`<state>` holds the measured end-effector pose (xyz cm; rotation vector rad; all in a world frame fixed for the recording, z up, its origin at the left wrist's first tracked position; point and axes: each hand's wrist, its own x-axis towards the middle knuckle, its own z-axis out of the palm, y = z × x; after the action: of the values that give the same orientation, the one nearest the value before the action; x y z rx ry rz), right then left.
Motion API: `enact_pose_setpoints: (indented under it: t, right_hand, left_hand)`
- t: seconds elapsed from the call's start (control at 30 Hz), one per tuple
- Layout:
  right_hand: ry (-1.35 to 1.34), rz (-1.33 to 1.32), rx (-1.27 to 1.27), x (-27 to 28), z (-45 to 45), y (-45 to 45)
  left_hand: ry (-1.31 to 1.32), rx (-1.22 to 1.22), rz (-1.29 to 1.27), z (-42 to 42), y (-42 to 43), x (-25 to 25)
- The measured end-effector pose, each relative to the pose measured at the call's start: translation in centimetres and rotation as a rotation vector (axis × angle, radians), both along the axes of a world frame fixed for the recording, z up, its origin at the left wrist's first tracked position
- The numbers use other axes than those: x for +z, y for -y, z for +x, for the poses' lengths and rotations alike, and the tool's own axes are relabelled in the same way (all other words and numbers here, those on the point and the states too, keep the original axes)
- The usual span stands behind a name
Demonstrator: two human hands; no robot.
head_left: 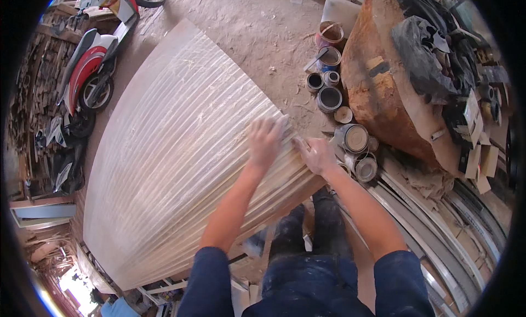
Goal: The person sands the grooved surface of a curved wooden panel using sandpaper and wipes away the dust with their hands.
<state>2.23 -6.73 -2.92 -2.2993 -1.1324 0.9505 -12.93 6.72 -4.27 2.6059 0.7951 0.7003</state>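
Observation:
A large pale ribbed panel (pixel 170 142), curved along its outer side and narrowing to a tip at the far end, spreads out in front of me. Long raised strips run along its surface, which looks dusty. My left hand (pixel 266 140) presses on the panel near its right edge; motion blurs its fingers, and whether anything lies beneath them is hidden. At that same edge, my right hand (pixel 318 154) is closed around the panel's rim, thumb uppermost. Its fingertips are partly hidden. The two hands are close together but apart.
Several open paint cans (pixel 330 99) stand right of the panel, beside a big rust-brown curved piece (pixel 378 92). Black plastic sheeting (pixel 424 54) lies over it. Long curved strips (pixel 427 229) rest at lower right. A red and white motorcycle (pixel 93 65) stands at left by stacked wood (pixel 41 87).

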Motion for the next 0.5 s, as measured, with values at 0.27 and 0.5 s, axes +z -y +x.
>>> enact_pose_setpoints:
  t: [0.27, 0.5]
  right_hand:
    - [0.012, 0.07, 0.004, -0.1, 0.2, 0.2]
    - [0.003, 0.036, -0.017, 1.1, -0.1, 0.1]
  left_hand:
    - [-0.076, 0.021, 0.012, -2.7, 0.8, -0.2]
    - [-0.022, 0.024, -0.007, -4.3, 0.7, 0.9]
